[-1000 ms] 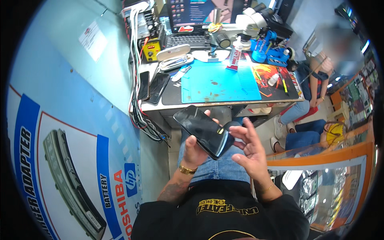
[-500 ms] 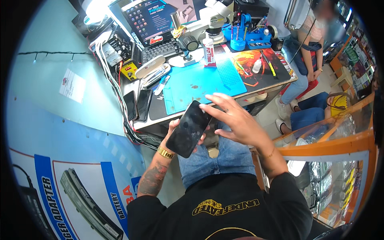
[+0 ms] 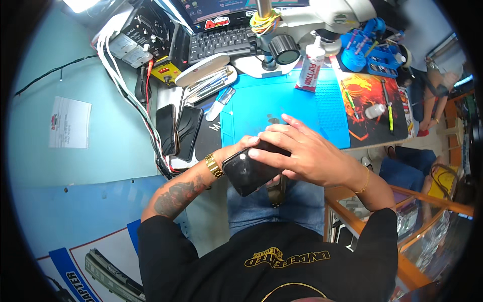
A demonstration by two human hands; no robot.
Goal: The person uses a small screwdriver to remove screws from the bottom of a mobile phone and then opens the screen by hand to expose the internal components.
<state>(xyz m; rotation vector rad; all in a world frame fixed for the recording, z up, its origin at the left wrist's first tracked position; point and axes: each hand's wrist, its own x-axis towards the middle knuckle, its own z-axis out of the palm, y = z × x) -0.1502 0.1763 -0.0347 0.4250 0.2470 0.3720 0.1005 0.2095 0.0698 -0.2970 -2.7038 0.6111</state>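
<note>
A black smartphone [image 3: 246,176] is held low in front of the desk, over my lap. My left hand [image 3: 236,149] grips it from the left and beneath, its thumb along the top and some fingertips showing below. My right hand [image 3: 307,158] lies over the phone's right part, fingers bent onto it, one along the screen, hiding much of it. Beyond my hands lies a blue silicone mat [image 3: 244,110]. Two more black phones [image 3: 188,132] lie at the desk's left, beside an open case [image 3: 204,85] of thin tools and a white item [image 3: 219,105]. A white tube [image 3: 310,70] stands on the mat.
A microscope [image 3: 347,15], laptop [image 3: 221,43], power supply [image 3: 146,40], cable bundle [image 3: 128,90] and blue tool holder [image 3: 354,58] crowd the desk, with a small bottle [image 3: 375,110] at right. An orange-framed glass cabinet [image 3: 422,201] is at lower right; seated people [image 3: 412,168] are beyond the desk's right.
The phone has been turned and lifted slightly toward the desk. My right hand has moved from hovering with spread fingers onto the phone. The view has shifted with my head.
</note>
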